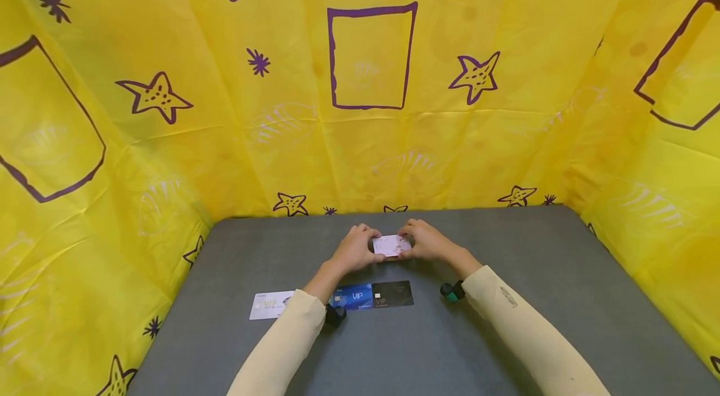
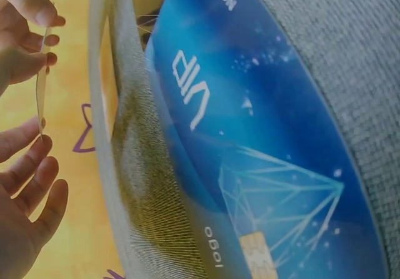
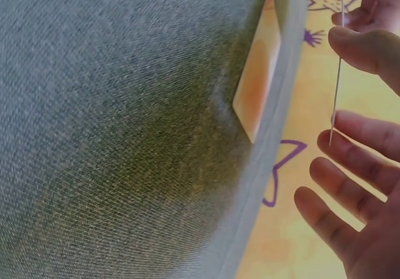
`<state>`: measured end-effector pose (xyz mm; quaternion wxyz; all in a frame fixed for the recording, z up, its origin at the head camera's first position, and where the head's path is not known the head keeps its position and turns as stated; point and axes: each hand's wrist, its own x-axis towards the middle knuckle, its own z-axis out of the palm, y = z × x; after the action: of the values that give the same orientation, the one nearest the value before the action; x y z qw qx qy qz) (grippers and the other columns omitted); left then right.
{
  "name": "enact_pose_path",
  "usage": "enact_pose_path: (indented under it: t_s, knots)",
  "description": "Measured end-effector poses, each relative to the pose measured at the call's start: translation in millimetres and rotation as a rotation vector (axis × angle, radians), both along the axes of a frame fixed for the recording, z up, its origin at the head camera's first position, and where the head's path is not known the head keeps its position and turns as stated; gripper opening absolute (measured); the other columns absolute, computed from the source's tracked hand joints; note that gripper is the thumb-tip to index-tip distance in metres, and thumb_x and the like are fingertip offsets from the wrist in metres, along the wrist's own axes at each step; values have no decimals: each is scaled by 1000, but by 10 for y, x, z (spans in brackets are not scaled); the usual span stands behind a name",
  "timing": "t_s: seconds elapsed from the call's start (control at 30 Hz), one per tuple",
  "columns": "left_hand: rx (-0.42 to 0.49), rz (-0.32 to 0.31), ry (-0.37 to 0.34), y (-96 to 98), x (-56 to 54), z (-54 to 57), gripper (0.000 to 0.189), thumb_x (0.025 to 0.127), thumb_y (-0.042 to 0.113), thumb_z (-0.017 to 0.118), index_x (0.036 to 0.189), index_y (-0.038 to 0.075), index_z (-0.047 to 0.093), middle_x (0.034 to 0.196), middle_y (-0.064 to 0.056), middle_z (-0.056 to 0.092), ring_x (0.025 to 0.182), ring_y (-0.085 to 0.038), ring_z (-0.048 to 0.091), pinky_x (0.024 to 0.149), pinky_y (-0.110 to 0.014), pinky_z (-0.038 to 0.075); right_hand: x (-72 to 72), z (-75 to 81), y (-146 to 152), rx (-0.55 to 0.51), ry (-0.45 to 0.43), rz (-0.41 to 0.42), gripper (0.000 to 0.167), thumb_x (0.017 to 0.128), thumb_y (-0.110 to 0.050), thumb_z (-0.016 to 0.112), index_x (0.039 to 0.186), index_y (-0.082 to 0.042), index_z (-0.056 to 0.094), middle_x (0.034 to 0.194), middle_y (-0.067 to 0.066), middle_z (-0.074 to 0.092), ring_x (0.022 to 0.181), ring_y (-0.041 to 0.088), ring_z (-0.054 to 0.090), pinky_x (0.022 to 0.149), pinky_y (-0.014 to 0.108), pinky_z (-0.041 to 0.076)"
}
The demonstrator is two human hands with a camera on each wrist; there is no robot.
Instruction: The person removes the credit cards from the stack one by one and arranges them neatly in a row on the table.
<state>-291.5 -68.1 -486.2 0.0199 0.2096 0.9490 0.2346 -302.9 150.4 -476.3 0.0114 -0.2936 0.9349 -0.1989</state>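
Both hands hold a pale pinkish-white card [image 1: 388, 246] up over the far middle of the table, one at each short side. My left hand [image 1: 355, 249] grips its left end between thumb and fingers. Its right end is between the thumb and fingers of my right hand [image 1: 425, 242]. The wrist views show this card [image 3: 337, 85] edge-on, as a thin line. Under it, an orange-and-white card [image 3: 259, 72] lies on the table, mostly hidden in the head view.
A white VIP card [image 1: 271, 305], a blue VIP card [image 1: 357, 297] and a black VIP card [image 1: 396, 294] lie in a row nearer me on the grey table [image 1: 534, 296]. My left sleeve partly covers the row. A yellow patterned cloth [image 1: 371, 152] rises behind and at both sides.
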Motion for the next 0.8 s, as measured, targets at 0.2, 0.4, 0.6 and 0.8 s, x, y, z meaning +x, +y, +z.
enact_pose_path:
  t_s: [0.2,0.4,0.6,0.8]
  knots:
    - [17,-10,6,-8,52,38,52,79,36,78,122,11,65,117,-10,58,106,-24,50,90,-42,45,53,17,18,-24,26,-8,46,76,-30,82,111,-4,69,106,10,63,94,22,54,81,38,46]
    - [40,-27,8,-19,102,71,52,78,31,79,123,9,64,117,-11,57,107,-26,49,90,-42,46,114,49,21,-32,67,-8,46,74,-29,83,109,-4,69,103,9,62,92,21,54,79,37,46]
    - [52,-37,37,-29,140,77,52,78,31,79,123,9,64,117,-10,58,108,-25,50,92,-42,46,175,66,23,-42,101,-16,45,74,-27,83,109,-3,69,103,10,62,94,23,55,81,39,48]
    - [61,-45,61,-25,165,103,52,77,33,79,122,10,66,116,-9,60,107,-24,51,92,-41,46,224,76,50,-63,127,-18,46,74,-28,83,109,-2,69,105,10,63,96,24,56,83,41,49]
